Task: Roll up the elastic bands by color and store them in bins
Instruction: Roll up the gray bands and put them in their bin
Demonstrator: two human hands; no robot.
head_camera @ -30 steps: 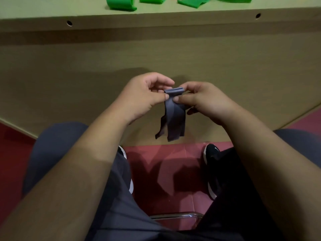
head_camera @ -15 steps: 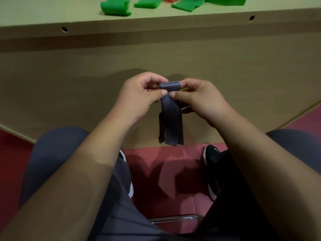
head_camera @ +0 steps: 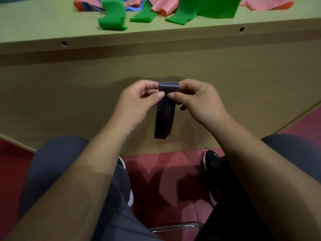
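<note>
Just below the edge of the counter, in front of its plain front panel, the person held a dark elastic band in the air between both hands. The left hand had its grip pinched on the left end of the rolled part at the band's top, thumb toward the camera and fingers curled behind. The right hand pinched the right end the same way, and its thumb tip sat just beside the left thumb tip with a narrow gap between them. The roll lay level between the two grips. The unrolled tail hung straight down from it, its lower end above the red floor. On the counter top, well apart from the hands, lay loose green bands. Pink bands and a bit of a blue band were tangled behind them at the far edge of view. Lower down were the person's knees in grey trousers, a black shoe on the floor, and a chrome chair rail at the bottom.
</note>
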